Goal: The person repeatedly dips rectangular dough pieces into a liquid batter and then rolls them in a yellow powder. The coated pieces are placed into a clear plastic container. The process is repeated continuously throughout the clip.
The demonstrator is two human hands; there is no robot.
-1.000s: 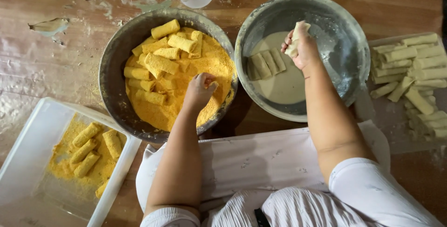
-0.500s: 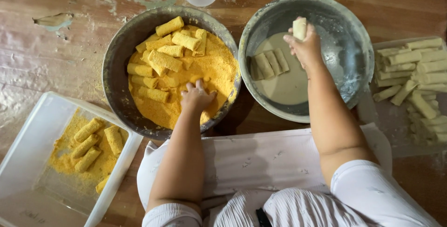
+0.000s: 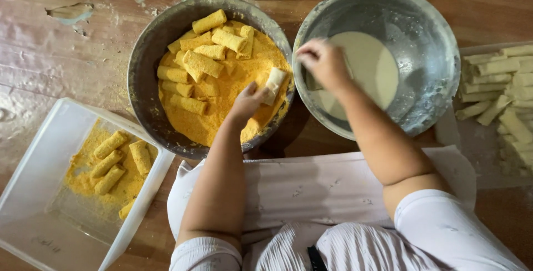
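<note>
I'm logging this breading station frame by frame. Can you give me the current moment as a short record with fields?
left hand: left hand over the crumb bowl, touching a pale, uncoated roll lying on the yellow crumbs
right hand: right hand reaching into the batter bowl; fingers hidden, hold unclear
batter: pale liquid batter pooled at the bowl's bottom
coated rolls: pile in the crumb bowl; several more in the clear tray
uncoated sticks: stack at far right
surface: wooden table, flour-dusted
</note>
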